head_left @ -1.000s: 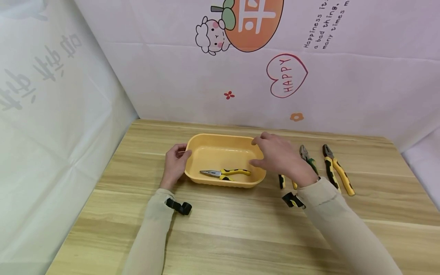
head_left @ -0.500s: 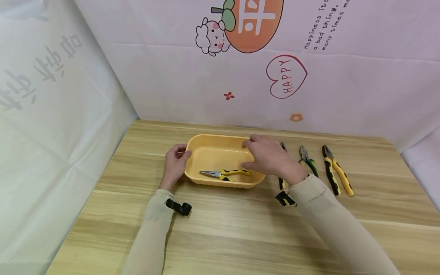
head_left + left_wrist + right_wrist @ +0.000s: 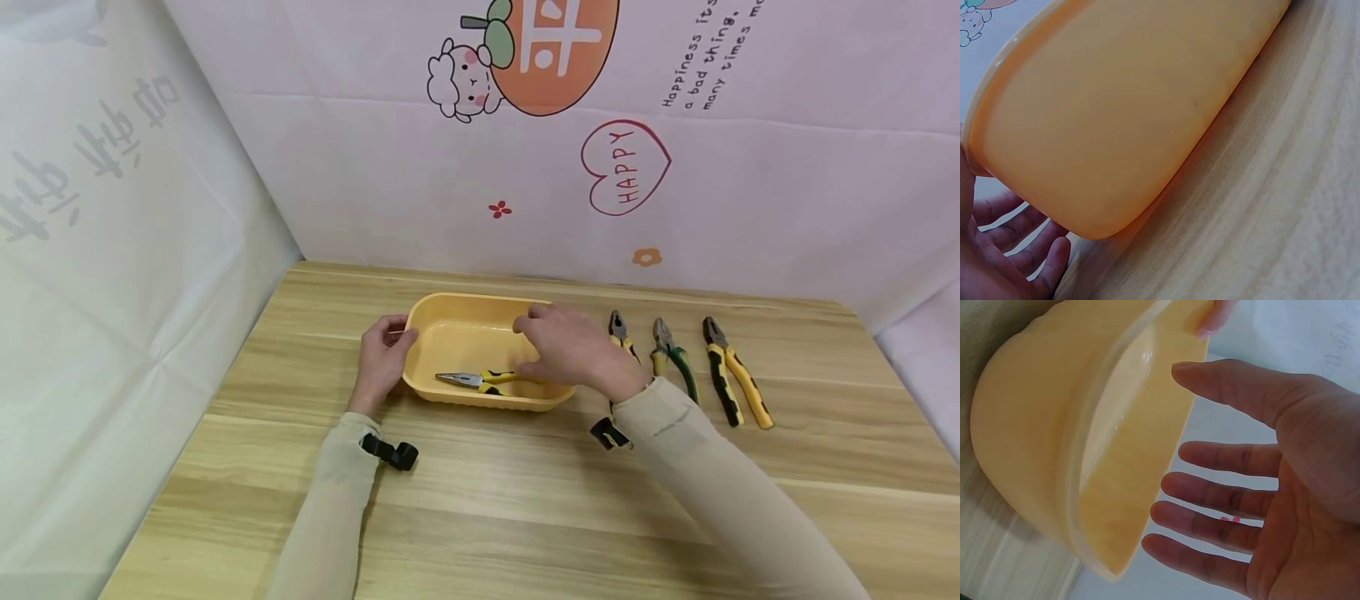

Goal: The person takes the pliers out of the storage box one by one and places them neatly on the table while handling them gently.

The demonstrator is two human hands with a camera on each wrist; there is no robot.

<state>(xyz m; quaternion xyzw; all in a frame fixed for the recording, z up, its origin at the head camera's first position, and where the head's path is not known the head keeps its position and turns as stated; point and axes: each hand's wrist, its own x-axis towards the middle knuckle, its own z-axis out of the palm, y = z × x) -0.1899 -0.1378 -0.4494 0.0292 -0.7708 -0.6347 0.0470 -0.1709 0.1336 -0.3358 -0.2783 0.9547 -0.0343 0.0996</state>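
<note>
A yellow plastic tub (image 3: 480, 400) stands on the table, with long-nose pliers (image 3: 467, 380) with yellow-and-black handles lying inside near its front wall. My left hand (image 3: 381, 358) holds the tub's left end, thumb at the rim; in the left wrist view the other fingers of this hand (image 3: 1016, 244) spread along the outside. Over the tub's right end is my right hand (image 3: 573, 350), hiding that corner and part of the pliers' handles. The right wrist view shows this hand (image 3: 1297, 481) with fingers spread and nothing in them, beside the tub's rim (image 3: 1075, 487).
Three more pliers lie right of the tub: one pair (image 3: 617, 323) partly behind my right arm, one with a green handle (image 3: 680, 367), and one with yellow-and-black handles (image 3: 716, 335). A printed white cloth (image 3: 420, 183) hangs behind the table (image 3: 487, 517).
My right hand has moved left over the tub's right end, uncovering more of the pliers beside it. The left hand and the tub have stayed put.
</note>
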